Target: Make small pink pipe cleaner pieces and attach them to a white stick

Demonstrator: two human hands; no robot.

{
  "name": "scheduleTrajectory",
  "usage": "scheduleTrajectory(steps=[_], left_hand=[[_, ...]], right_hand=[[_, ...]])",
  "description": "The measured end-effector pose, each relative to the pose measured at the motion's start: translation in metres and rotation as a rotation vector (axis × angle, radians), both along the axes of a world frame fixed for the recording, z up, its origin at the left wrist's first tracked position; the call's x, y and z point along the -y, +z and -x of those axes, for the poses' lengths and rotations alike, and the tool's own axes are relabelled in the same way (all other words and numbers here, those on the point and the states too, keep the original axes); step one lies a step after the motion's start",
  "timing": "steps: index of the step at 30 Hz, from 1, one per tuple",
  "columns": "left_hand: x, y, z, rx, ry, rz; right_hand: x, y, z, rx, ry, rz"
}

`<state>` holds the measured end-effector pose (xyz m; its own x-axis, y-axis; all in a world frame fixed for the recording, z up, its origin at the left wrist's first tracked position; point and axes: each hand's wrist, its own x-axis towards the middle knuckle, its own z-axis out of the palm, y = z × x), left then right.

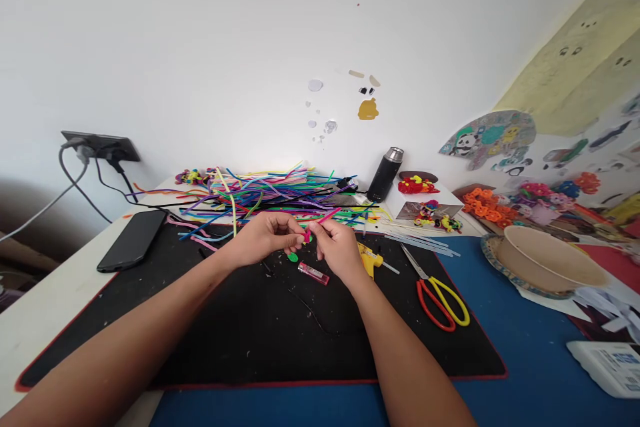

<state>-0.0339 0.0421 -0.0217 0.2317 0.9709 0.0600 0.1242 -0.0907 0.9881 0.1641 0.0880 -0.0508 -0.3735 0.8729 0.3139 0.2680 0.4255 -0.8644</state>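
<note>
A bright pink pipe cleaner (330,215) runs between my two hands, its near end bent into a small shape. My left hand (270,238) pinches that bent end between thumb and fingertips. Closed around the straighter length is my right hand (337,247), with the free tip sticking out up and to the right. Just below the fingers lie a green round piece (293,257) and a pink lighter (314,273). Beside my right wrist is a yellow glue gun (370,259), partly hidden by the hand. Scissors (435,290) with one red and one yellow handle rest further right.
A heap of coloured pipe cleaners (280,190) lies behind the black mat (225,340). A phone (133,240) sits at the left. At the back right stand a black flask (385,175) and a white box (445,203); a bowl (550,257) is further right. Glue sticks (425,244) lie near the box.
</note>
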Motion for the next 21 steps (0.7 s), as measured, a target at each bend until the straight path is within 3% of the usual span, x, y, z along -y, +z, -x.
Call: scheduleTrajectory(steps=[11, 21], left_hand=[[-0.004, -0.001, -0.005, 0.145, 0.192, -0.018], [-0.007, -0.004, -0.005, 0.022, 0.328, -0.073]], right_hand=[[0.002, -0.014, 0.015, -0.339, 0.135, 0.354], [0.006, -0.017, 0.015, -0.145, 0.025, 0.159]])
